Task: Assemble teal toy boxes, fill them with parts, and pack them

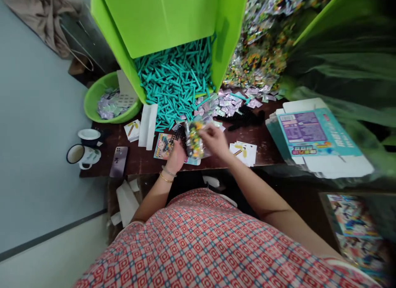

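Note:
My left hand [175, 158], with bangles at its wrist, is closed around a black gridded piece [179, 134] at the table's front. Right beside it, my right hand [215, 142] pinches a clear bag of yellow, orange and green bits [194, 141] by its edge. The bag hangs close to the black piece; whether they touch I cannot tell. Beneath both hands lies a colourful printed card [162, 147], partly covered. Behind them teal pen-like sticks [176, 81] spill from a lime-green bin [167, 20], alongside small pale purple packets [222, 103].
At the left are a green basin [89, 102] of packets, enamel mugs [89, 156] and a phone [119, 161]. White printed cards [244, 153], black pieces [246, 118] and flattened teal boxes [321, 135] lie to the right. More filled bags [260, 57] are heaped behind.

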`<state>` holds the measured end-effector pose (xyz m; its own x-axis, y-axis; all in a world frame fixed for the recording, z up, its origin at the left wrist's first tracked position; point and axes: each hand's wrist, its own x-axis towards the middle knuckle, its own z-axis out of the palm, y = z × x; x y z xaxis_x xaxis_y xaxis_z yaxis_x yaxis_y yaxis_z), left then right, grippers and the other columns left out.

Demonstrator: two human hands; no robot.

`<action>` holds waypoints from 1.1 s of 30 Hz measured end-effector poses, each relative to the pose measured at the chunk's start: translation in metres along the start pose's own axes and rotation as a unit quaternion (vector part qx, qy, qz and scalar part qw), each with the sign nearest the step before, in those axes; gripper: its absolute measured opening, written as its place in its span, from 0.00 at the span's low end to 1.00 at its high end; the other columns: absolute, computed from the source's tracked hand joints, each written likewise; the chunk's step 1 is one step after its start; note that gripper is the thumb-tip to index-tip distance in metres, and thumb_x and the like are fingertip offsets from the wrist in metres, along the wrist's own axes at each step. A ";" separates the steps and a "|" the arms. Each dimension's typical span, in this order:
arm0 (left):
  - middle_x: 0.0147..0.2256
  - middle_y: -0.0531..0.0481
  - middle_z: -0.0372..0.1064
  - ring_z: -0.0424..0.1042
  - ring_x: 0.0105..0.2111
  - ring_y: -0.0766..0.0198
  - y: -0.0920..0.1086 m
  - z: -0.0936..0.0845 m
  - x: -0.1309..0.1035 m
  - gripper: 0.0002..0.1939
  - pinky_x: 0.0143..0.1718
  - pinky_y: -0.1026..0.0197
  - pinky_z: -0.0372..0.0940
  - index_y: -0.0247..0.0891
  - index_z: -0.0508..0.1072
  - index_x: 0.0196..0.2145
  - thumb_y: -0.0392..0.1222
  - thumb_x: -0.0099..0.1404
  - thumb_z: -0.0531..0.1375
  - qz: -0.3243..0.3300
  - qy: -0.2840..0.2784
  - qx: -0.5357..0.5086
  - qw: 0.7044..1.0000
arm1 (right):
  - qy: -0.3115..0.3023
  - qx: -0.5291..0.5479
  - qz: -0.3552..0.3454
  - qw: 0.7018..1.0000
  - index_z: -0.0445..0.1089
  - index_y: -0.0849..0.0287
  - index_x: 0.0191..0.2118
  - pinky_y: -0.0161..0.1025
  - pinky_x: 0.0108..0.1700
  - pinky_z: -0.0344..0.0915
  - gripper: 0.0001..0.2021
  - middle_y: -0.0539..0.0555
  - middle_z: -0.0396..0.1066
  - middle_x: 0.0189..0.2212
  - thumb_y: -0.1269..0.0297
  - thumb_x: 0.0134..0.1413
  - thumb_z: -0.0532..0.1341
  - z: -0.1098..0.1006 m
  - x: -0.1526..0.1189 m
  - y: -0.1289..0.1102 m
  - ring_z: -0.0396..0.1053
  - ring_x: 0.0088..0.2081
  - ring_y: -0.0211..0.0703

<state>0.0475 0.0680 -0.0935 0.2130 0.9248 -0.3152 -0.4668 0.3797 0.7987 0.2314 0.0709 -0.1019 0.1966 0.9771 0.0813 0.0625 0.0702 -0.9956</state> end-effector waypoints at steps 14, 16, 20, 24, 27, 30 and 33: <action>0.29 0.50 0.78 0.79 0.26 0.61 0.021 -0.033 -0.007 0.13 0.33 0.58 0.78 0.37 0.77 0.42 0.42 0.62 0.73 -0.138 0.090 -0.033 0.986 | -0.094 -0.446 -0.098 0.885 0.79 0.63 0.50 0.62 0.68 0.51 0.15 0.68 0.78 0.51 0.73 0.63 0.57 -0.022 0.187 0.046 0.63 0.61 0.63; 0.30 0.52 0.79 0.78 0.26 0.62 0.018 -0.033 -0.006 0.15 0.34 0.58 0.78 0.38 0.77 0.42 0.41 0.60 0.74 -0.108 0.113 -0.031 0.987 | -0.087 -0.439 -0.096 0.889 0.79 0.61 0.44 0.61 0.66 0.54 0.13 0.68 0.79 0.47 0.70 0.65 0.57 -0.030 0.187 0.043 0.65 0.58 0.63; 0.39 0.51 0.81 0.81 0.36 0.61 0.007 -0.029 0.005 0.19 0.43 0.58 0.78 0.39 0.77 0.46 0.42 0.59 0.74 -0.049 0.138 -0.034 0.989 | 0.025 -0.300 -0.041 0.953 0.77 0.63 0.52 0.57 0.59 0.65 0.20 0.69 0.76 0.51 0.57 0.74 0.51 -0.042 0.164 0.037 0.70 0.53 0.59; 0.50 0.47 0.80 0.78 0.54 0.57 -0.007 -0.011 0.019 0.18 0.59 0.54 0.71 0.40 0.76 0.50 0.45 0.64 0.70 0.021 0.088 0.009 0.996 | 0.010 -0.168 0.009 0.986 0.74 0.58 0.59 0.49 0.38 0.73 0.27 0.61 0.79 0.41 0.43 0.74 0.49 -0.017 0.086 0.027 0.75 0.34 0.50; 0.58 0.46 0.77 0.73 0.61 0.59 -0.019 0.009 0.024 0.17 0.65 0.55 0.65 0.42 0.75 0.55 0.47 0.70 0.65 0.086 0.080 0.070 0.991 | -0.053 -0.144 -0.004 0.988 0.79 0.54 0.55 0.49 0.40 0.75 0.23 0.58 0.81 0.38 0.44 0.70 0.57 0.018 0.013 0.017 0.78 0.36 0.54; 0.57 0.47 0.77 0.74 0.60 0.60 -0.029 0.022 0.022 0.15 0.66 0.55 0.63 0.42 0.75 0.54 0.46 0.71 0.65 0.099 0.109 0.079 0.986 | -0.059 -0.223 -0.046 0.972 0.80 0.51 0.57 0.49 0.47 0.74 0.20 0.59 0.82 0.42 0.51 0.71 0.57 0.037 -0.030 0.007 0.79 0.44 0.57; 0.52 0.48 0.79 0.76 0.56 0.60 -0.032 0.024 0.015 0.12 0.63 0.54 0.66 0.42 0.76 0.49 0.45 0.71 0.64 0.081 0.120 0.069 0.987 | -0.059 -0.317 -0.102 0.941 0.79 0.47 0.60 0.51 0.49 0.73 0.20 0.59 0.81 0.36 0.52 0.73 0.57 0.033 -0.043 -0.008 0.77 0.42 0.57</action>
<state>0.0863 0.0695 -0.1114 -0.0730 0.9582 -0.2766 -0.3522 0.2347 0.9060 0.1905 0.0348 -0.0991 0.0094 0.9743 0.2252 0.6659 0.1619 -0.7282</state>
